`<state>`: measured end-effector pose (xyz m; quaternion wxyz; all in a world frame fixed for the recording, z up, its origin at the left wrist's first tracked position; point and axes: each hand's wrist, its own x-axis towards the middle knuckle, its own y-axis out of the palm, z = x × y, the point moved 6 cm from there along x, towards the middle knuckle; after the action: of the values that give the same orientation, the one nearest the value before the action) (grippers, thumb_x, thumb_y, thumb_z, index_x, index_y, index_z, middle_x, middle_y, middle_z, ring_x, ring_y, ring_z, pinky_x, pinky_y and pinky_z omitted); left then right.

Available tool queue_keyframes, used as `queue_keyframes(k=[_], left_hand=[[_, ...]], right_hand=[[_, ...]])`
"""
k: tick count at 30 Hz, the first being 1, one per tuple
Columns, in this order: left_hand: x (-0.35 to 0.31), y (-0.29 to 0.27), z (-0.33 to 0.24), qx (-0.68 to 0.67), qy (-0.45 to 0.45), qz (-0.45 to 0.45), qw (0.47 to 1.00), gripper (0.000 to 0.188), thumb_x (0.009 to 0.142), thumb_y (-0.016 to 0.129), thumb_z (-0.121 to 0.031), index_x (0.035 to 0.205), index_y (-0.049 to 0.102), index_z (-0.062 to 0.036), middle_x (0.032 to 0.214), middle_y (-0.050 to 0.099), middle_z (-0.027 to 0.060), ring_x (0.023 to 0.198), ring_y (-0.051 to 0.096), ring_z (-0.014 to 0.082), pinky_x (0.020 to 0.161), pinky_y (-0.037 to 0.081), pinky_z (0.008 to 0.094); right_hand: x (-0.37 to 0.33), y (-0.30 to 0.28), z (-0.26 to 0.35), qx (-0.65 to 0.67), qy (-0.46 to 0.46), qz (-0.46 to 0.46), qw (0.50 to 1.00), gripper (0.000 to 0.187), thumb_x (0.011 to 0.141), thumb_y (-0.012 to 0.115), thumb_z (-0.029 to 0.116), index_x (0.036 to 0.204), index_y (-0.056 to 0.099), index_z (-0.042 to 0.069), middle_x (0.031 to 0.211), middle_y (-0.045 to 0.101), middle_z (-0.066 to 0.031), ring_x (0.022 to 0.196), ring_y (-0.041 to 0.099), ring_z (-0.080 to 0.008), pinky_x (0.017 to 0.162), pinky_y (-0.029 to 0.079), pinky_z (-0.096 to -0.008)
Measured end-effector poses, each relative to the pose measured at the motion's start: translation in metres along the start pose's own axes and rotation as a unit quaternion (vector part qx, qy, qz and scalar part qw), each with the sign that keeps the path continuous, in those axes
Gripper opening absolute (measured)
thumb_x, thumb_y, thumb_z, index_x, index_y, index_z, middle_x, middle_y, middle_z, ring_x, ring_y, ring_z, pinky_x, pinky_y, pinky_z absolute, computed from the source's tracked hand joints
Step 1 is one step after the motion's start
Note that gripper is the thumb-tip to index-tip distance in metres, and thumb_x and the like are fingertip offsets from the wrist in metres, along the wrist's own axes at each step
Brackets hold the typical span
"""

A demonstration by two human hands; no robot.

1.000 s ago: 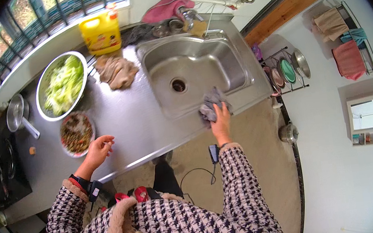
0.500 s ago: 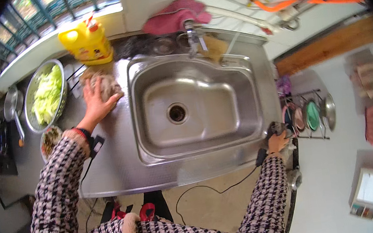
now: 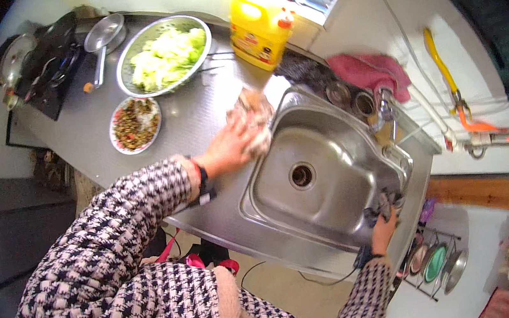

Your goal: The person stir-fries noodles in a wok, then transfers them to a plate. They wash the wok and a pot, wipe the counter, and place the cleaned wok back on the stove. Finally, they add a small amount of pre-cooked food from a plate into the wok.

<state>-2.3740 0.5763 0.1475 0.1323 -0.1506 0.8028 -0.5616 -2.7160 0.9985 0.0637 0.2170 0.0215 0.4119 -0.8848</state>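
Note:
My left hand presses on a crumpled beige-brown cloth on the steel counter, against the sink's left rim. Its fingers lie over the cloth. Over at the right end of the sink, my right hand grips a bunched dark grey cloth at the basin's inner right side. What lies under that hand is hidden. The basin's drain is visible. Dark bands with small boxes and a cable sit at both wrists.
Left of my left hand stand a colander of chopped greens, a bowl of brownish food and a metal ladle. A yellow jug is at the back. Behind the sink are a faucet and pink cloth.
The view has turned left. My right hand has moved its dark cloth from the counter right of the sink into the basin's right side. My left hand's cloth has come to the sink's left rim.

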Motion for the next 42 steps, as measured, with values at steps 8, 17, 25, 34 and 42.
queue_keyframes(k=[8,17,25,34,42], left_hand=[[-0.117,-0.012,0.019,-0.098,0.15,0.037,0.983,0.041,0.077,0.061,-0.007,0.117,0.055,-0.0117,0.138,0.042,0.0138,0.123,0.04,0.0401,0.102,0.037,0.0464],[-0.161,-0.054,0.036,-0.292,0.061,0.005,0.954,0.047,0.071,0.066,-0.002,0.116,0.056,-0.0103,0.128,0.051,0.0142,0.112,0.048,0.0346,0.095,0.038,0.0407],[-0.265,-0.133,0.133,-0.266,-0.18,-0.25,0.913,0.049,0.074,0.066,-0.006,0.121,0.055,-0.0083,0.123,0.055,0.0129,0.112,0.054,0.0281,0.099,0.041,0.0381],[-0.263,-0.13,0.267,-0.003,-0.45,-0.359,0.818,0.057,0.078,0.063,-0.015,0.132,0.045,-0.0128,0.145,0.024,0.0212,0.13,0.025,0.0441,0.108,0.025,0.0464],[-0.217,-0.201,0.272,0.088,-0.372,-0.292,0.877,0.063,0.08,0.062,-0.024,0.138,0.039,-0.0152,0.151,0.012,0.0185,0.138,0.012,0.0403,0.112,0.018,0.0489]], right_hand=[[-0.085,0.114,0.164,0.151,-0.157,0.026,0.976,0.054,0.079,0.061,-0.001,0.131,0.046,0.003,0.127,0.052,-0.0151,0.117,0.048,-0.0263,0.1,0.036,-0.0357],[-0.046,0.222,0.334,0.066,-0.358,0.035,0.931,0.064,0.077,0.066,0.004,0.136,0.04,0.008,0.14,0.033,-0.0257,0.128,0.034,-0.0427,0.105,0.03,-0.0459],[-0.078,0.233,0.353,-0.16,-0.369,0.013,0.916,0.063,0.085,0.061,0.035,0.133,0.04,0.001,0.143,0.029,-0.0227,0.129,0.029,-0.0422,0.103,0.028,-0.0542],[-0.153,0.184,0.362,-0.012,-0.465,0.065,0.883,0.038,0.089,0.055,0.016,0.12,0.048,-0.005,0.126,0.048,-0.0229,0.116,0.044,-0.0398,0.099,0.032,-0.048],[-0.243,0.173,0.344,0.007,-0.376,0.132,0.917,0.031,0.091,0.053,0.011,0.118,0.052,-0.003,0.119,0.053,-0.0183,0.108,0.052,-0.032,0.09,0.043,-0.0408]])
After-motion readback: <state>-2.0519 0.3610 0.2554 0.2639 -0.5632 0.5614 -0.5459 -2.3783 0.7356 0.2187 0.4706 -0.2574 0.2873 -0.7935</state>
